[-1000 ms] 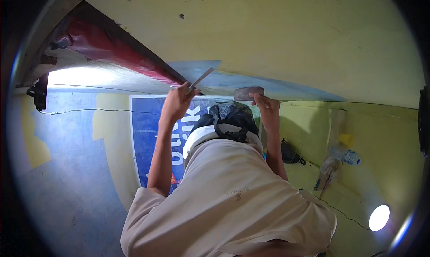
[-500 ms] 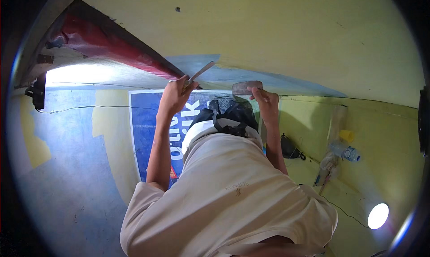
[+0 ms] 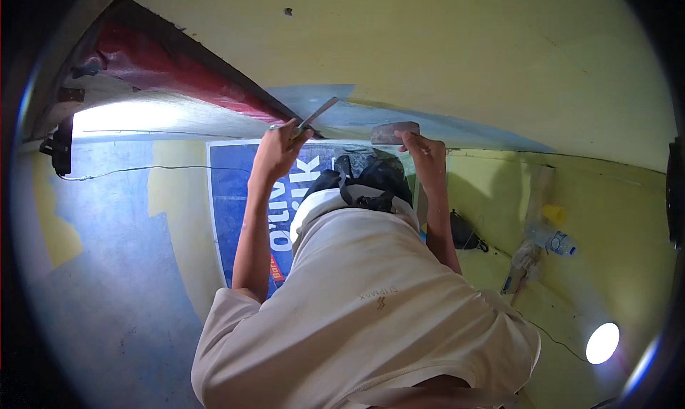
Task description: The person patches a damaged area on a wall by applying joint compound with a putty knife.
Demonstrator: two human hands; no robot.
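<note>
My left hand (image 3: 282, 151) is closed round the handle of a putty knife (image 3: 319, 111). Its thin blade points up and to the right, in front of the wall, seen nearly edge-on. My right hand (image 3: 426, 156) pinches a flat, rectangular grey-brown scraper plate (image 3: 386, 133) by its right end. The plate is held level, a short way right of the knife and apart from it. Behind both tools runs a blue-grey patch (image 3: 435, 121) on the yellow wall (image 3: 464, 45). I cannot tell whether either tool touches the wall.
A red-covered beam (image 3: 178, 70) slants down toward my left hand. Beneath me lies a blue printed banner (image 3: 239, 209). To the right are a plastic bottle (image 3: 553, 240), a yellow cup (image 3: 554, 213), a dark bag (image 3: 465, 234) and a lit round lamp (image 3: 603, 343). A cable (image 3: 143, 169) hangs at left.
The putty knife and my left hand have shifted slightly left. The scraper plate in my right hand has dropped a little and tilted slightly. Both grips stay the same.
</note>
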